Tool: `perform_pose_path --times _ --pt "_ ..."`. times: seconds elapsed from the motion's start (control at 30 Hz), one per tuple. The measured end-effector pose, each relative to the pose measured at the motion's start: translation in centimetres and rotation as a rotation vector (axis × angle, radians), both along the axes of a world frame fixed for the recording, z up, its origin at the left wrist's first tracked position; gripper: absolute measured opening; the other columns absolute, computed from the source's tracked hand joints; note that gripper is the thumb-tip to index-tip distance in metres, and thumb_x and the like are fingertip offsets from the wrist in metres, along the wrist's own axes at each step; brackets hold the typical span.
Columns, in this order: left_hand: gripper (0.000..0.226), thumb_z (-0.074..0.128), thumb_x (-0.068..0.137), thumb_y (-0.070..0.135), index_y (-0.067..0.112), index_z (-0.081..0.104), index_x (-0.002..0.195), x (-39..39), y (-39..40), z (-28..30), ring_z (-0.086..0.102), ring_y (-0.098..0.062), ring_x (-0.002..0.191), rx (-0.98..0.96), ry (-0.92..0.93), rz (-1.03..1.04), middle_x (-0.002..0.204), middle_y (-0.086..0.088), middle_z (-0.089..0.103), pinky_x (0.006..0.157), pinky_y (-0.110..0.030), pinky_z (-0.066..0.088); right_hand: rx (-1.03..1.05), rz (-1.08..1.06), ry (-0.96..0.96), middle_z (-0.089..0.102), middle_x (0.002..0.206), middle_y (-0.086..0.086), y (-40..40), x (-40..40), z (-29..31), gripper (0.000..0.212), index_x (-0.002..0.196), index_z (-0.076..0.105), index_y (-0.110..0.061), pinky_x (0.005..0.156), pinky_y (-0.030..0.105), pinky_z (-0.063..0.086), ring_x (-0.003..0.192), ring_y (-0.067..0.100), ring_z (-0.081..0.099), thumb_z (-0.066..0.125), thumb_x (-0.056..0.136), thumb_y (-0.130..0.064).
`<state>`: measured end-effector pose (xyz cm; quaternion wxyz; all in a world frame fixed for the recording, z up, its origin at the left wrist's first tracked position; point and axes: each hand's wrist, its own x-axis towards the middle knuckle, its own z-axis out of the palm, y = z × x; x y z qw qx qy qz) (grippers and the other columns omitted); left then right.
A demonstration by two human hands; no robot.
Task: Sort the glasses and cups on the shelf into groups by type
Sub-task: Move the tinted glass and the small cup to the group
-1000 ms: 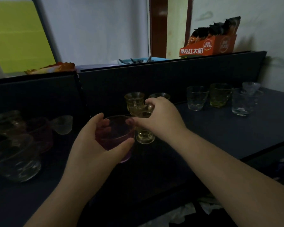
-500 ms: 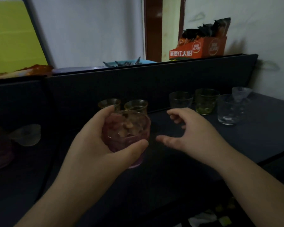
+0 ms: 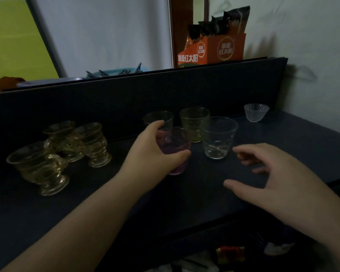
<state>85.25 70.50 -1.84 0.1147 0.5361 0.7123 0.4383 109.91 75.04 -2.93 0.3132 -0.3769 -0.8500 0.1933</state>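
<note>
My left hand [image 3: 155, 152] is wrapped around a purple tumbler [image 3: 177, 150], whose base rests on or just above the dark shelf [image 3: 204, 193]. Around it stand a clear tumbler [image 3: 159, 119] behind, a yellow-green tumbler [image 3: 194, 122] to the right rear, and a clear tumbler [image 3: 218, 137] at the right. My right hand [image 3: 273, 179] hovers with fingers spread and nothing in it, right of the clear tumbler. Three amber footed cups with handles [image 3: 41, 165] [image 3: 62, 138] [image 3: 93, 144] are grouped at the left. A small frosted cup [image 3: 256, 111] stands apart at the far right.
A dark back panel [image 3: 145, 95] runs behind the shelf. On the ledge above it sit an orange carton with packets [image 3: 214, 50] and a blue basket [image 3: 114, 72]. The shelf's front edge drops off below my arms. A white wall closes the right side.
My right hand let go of the amber footed cup and moved right, opening. My left hand carried the purple tumbler rightward and down among the plain tumblers. The view panned right.
</note>
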Motion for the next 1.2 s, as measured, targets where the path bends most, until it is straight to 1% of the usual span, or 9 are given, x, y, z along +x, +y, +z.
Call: perform_pose_path --times 0.13,0.3,0.5,0.57,0.63,0.77,0.87,1.07,1.2 --pt "0.097 0.083 0.065 0.045 0.034 0.031 0.147 1.7 2.1 -0.5 0.052 -0.006 0.112 0.003 -0.007 0.051 0.132 0.01 0.05 0.093 -0.032 0.05 -0.024 0.021 0.014 0.056 0.108 -0.03 1.5 2.5 -0.2 0.07 0.121 0.052 -0.05 0.081 0.016 0.046 0.107 -0.013 0.052 0.059 0.057 -0.076" --pt "0.102 0.082 0.067 0.047 0.036 0.023 0.15 2.8 3.5 -0.7 0.048 -0.005 0.114 -0.03 0.012 0.112 0.14 0.008 0.044 0.093 -0.029 0.046 -0.03 0.043 0.023 0.055 0.108 -0.03 3.0 3.7 -0.4 0.063 0.124 0.057 -0.044 0.08 0.014 0.046 0.106 -0.012 0.052 0.071 0.064 -0.061" --pt "0.109 0.079 0.065 0.056 0.035 0.015 0.151 3.1 1.9 -1.1 0.041 -0.006 0.122 -0.066 0.132 0.205 0.145 0.006 0.035 0.101 -0.026 0.036 -0.001 0.113 -0.015 0.053 0.109 -0.029 3.8 2.9 0.2 0.067 0.129 0.055 -0.042 0.083 0.013 0.043 0.106 -0.012 0.05 0.066 0.067 -0.065" --pt "0.111 0.076 0.063 0.061 0.035 0.014 0.151 2.9 0.7 -1.1 0.039 -0.007 0.127 -0.065 0.193 0.235 0.147 0.006 0.034 0.105 -0.03 0.037 0.015 0.144 -0.025 0.053 0.111 -0.029 3.8 2.2 0.4 0.068 0.13 0.054 -0.043 0.084 0.014 0.044 0.106 -0.011 0.051 0.065 0.067 -0.066" --pt "0.11 0.072 0.064 0.066 0.034 0.013 0.151 2.6 -1.0 -1.0 0.037 -0.01 0.132 -0.077 0.275 0.284 0.149 0.007 0.031 0.107 -0.034 0.039 0.014 0.183 -0.032 0.052 0.113 -0.03 3.5 1.2 0.6 0.068 0.131 0.052 -0.045 0.083 0.014 0.045 0.105 -0.011 0.052 0.063 0.068 -0.068" --pt "0.102 0.067 0.072 0.065 0.031 0.013 0.152 1.5 -5.5 -0.7 0.028 -0.009 0.138 -0.118 0.435 0.409 0.153 0.011 0.025 0.11 -0.03 0.03 0.026 0.282 -0.045 0.048 0.112 -0.035 2.3 -1.6 1.0 0.065 0.129 0.051 -0.049 0.077 0.006 0.041 0.105 -0.017 0.046 0.062 0.068 -0.069" --pt "0.096 0.062 0.076 0.065 0.033 0.015 0.153 0.1 -9.4 -0.8 0.023 -0.009 0.14 -0.137 0.508 0.481 0.154 0.014 0.024 0.107 -0.026 0.025 0.042 0.357 -0.057 0.05 0.113 -0.034 1.0 -4.2 1.0 0.066 0.129 0.051 -0.049 0.081 0.01 0.042 0.106 -0.017 0.046 0.06 0.068 -0.072" --pt "0.082 0.06 0.077 0.062 0.032 0.031 0.148 -3.7 -18.2 -1.6 0.032 -0.009 0.133 -0.15 0.509 0.599 0.146 0.015 0.036 0.104 -0.028 0.033 0.064 0.509 -0.078 0.048 0.114 -0.036 -3.4 -11.1 1.2 0.064 0.132 0.05 -0.047 0.082 0.006 0.038 0.11 -0.021 0.041 0.061 0.072 -0.068" --pt "0.08 0.061 0.078 0.06 0.033 0.033 0.148 -7.5 -24.2 -2.2 0.032 -0.01 0.134 -0.174 0.496 0.689 0.146 0.016 0.037 0.105 -0.031 0.034 0.057 0.566 -0.089 0.048 0.114 -0.033 -7.1 -16.3 0.8 0.064 0.134 0.051 -0.044 0.083 0.008 0.039 0.109 -0.019 0.043 0.062 0.074 -0.066"
